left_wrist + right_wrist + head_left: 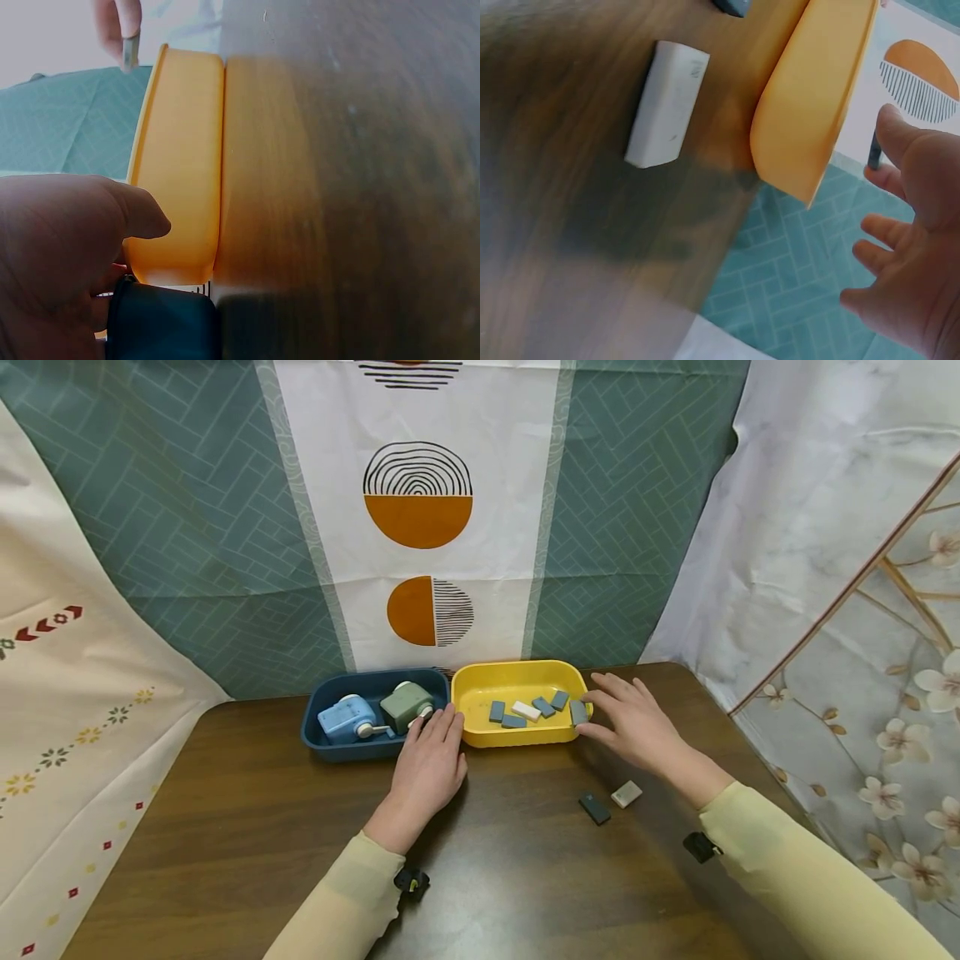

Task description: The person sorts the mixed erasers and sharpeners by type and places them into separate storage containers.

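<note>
Pinching a small grey-blue block (578, 712) between thumb and fingertip, the right hand (637, 722) hovers over the right rim of the glossy yellow tray (480, 739), other fingers spread loose. That tray is a rounded rectangle of smooth plastic, with a handful of flat little slabs (528, 710) in it: mostly slate-blue, one white. Left hand (429, 764) lies flat with straight fingers, tips touching the rims right where the yellow tray meets the dark blue tray (315, 739) at its 9 o'clock; not holding anything. The blue one has two chunky rounded gadgets: a light blue one (345, 718) and a sage green one (405, 703).

Down at about 5 o'clock from the yellow tray, two more slabs sit on the wood-grain table (225, 827): a dark block (594, 807) and a white block (626, 793) just beside it, matte with soft edges.
</note>
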Demonstrator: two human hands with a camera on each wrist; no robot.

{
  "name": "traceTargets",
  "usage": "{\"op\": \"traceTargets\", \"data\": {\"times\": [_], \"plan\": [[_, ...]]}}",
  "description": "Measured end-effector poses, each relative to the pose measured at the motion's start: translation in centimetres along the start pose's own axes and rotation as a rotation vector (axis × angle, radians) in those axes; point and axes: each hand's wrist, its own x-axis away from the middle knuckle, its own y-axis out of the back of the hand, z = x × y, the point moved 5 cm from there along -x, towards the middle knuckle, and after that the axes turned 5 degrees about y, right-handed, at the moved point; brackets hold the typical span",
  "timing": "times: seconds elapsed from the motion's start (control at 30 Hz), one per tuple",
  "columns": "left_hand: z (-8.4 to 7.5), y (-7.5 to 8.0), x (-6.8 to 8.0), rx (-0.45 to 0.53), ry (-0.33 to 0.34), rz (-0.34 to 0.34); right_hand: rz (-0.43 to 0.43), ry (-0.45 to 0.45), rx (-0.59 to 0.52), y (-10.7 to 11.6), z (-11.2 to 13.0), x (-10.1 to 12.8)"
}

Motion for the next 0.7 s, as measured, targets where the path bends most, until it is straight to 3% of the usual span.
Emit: {"op": "traceTargets", "data": {"times": [0.37, 0.7], "plan": [[0.0, 0.0, 0.0, 0.001, -0.002, -0.002, 0.006, 0.005, 0.011, -0.6, 0.9, -2.8], [0.1, -0.1, -0.1, 0.005, 0.001, 0.005, 0.050, -0.054, 0.007, -1.5, 1.1, -5.1]]}}
